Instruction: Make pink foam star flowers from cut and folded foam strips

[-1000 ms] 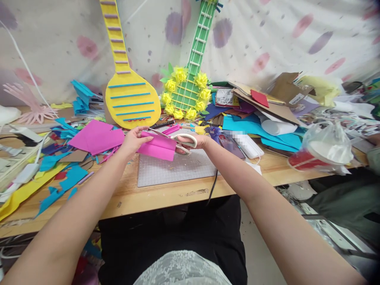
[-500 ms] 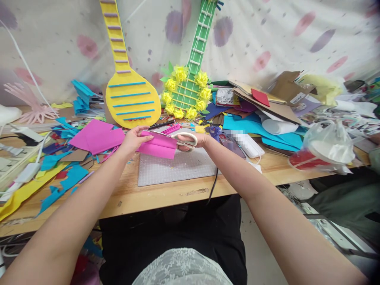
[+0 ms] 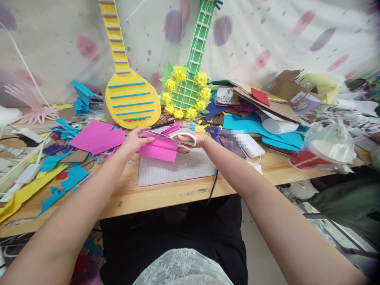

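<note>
1. Wooden desk (image 3: 166,193): support for the work, its front edge nearest the person.
2. Grey gridded cutting mat (image 3: 178,172): set near the desk's front edge, below both hands.
3. Magenta paper (image 3: 160,151): creased lengthwise, held over the mat's back left corner; fingers of the left hand (image 3: 135,140) pinch its left end. Tension should be light but firm, with fingertips clear of the cutting line.
4. White-handled scissors (image 3: 194,137): fingers of the right hand (image 3: 200,139) grip the parted handle loops. Long, even strokes serve best.
5. Blades (image 3: 158,135): along the paper's far edge, depth of cut unclear; keeping them parallel to the crease should give an even strip.
</note>
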A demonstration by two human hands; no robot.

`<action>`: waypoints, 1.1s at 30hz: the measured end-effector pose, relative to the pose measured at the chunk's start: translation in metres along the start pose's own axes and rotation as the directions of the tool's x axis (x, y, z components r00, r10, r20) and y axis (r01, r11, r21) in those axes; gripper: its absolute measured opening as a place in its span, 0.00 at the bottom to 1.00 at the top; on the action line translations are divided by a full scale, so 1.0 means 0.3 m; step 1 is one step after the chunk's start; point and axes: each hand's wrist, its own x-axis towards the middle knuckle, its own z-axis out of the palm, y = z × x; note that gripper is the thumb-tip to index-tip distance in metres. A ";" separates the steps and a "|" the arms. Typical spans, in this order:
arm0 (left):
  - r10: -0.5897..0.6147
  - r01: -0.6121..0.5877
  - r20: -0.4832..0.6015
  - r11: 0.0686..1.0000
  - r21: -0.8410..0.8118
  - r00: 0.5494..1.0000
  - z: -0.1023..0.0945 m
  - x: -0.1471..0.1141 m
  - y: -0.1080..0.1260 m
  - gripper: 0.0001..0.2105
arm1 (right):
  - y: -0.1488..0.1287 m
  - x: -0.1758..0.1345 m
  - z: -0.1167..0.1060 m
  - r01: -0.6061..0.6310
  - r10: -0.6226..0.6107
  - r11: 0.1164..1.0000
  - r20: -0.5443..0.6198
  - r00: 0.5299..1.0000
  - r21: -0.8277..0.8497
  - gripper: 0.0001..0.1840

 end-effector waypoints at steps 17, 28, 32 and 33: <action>-0.057 0.057 -0.002 0.997 0.050 0.998 0.008 -0.003 0.006 0.35 | 0.009 0.026 0.001 -0.010 0.012 0.999 -0.049 0.999 0.046 0.28; -0.067 0.069 -0.021 0.993 0.098 0.998 0.024 -0.021 0.040 0.34 | 0.006 0.039 0.004 -0.046 0.051 0.998 -0.143 0.988 0.037 0.27; -0.068 0.068 -0.009 0.990 0.121 0.998 0.024 -0.017 0.030 0.35 | 0.013 0.038 0.001 -0.047 0.052 0.998 -0.167 0.985 0.037 0.25; -0.068 0.068 0.000 0.990 0.121 0.998 0.025 -0.015 0.027 0.35 | 0.015 0.037 0.001 -0.049 0.055 0.998 -0.159 0.986 0.037 0.25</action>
